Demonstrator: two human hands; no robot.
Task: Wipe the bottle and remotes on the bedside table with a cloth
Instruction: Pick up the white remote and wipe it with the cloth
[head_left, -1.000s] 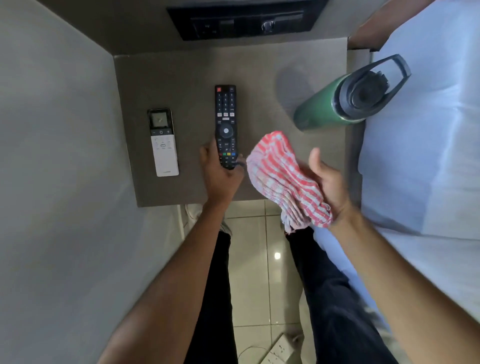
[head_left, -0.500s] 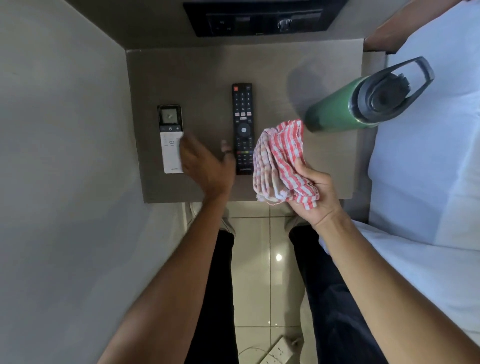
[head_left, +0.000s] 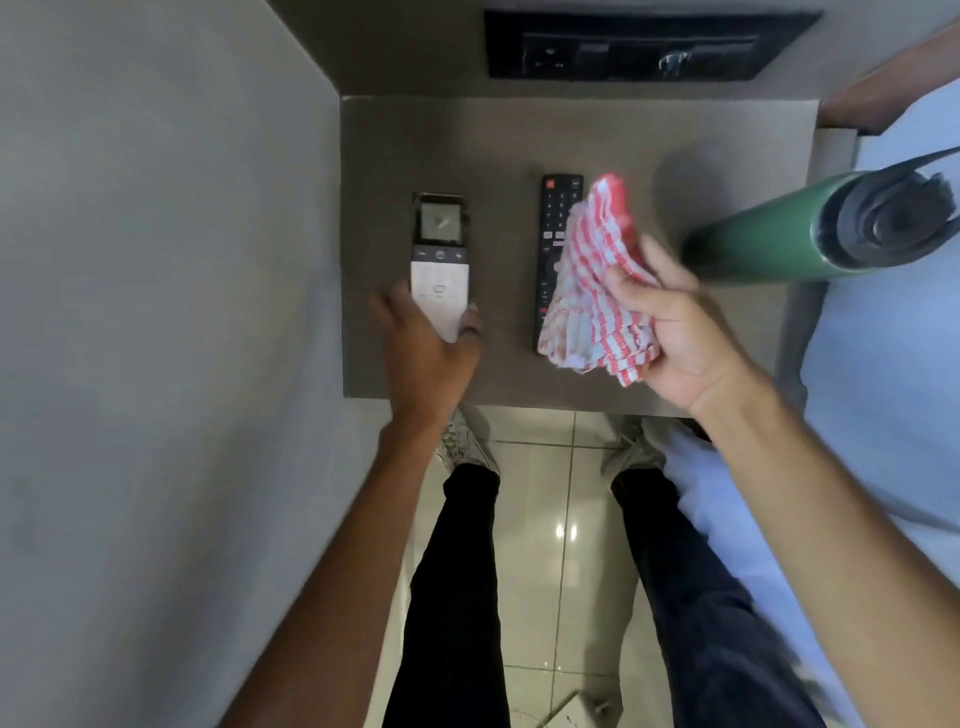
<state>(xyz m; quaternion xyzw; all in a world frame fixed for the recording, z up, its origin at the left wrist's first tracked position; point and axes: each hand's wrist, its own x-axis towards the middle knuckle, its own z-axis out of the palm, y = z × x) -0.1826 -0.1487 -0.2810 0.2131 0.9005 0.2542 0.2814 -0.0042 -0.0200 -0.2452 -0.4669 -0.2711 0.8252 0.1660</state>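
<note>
A white remote (head_left: 440, 260) with a small screen lies on the left of the brown bedside table (head_left: 649, 140). My left hand (head_left: 426, 348) grips its near end, thumb on one side and fingers on the other. A black remote (head_left: 551, 249) lies flat in the middle, its right edge covered by the red-and-white checked cloth (head_left: 597, 291). My right hand (head_left: 680, 332) holds that bunched cloth just above the table. A green bottle (head_left: 769, 244) with a dark lid and loop handle stands at the right edge.
A grey wall (head_left: 156, 312) closes the left side. A black socket panel (head_left: 644, 47) sits on the wall behind the table. A bed with a white sheet (head_left: 893, 389) runs along the right. My legs and shoes stand on glossy tiles (head_left: 561, 545) below.
My left hand let go of the black remote, moved left and took hold of the white remote's near end. My right hand carried the cloth forward, over the black remote's right edge.
</note>
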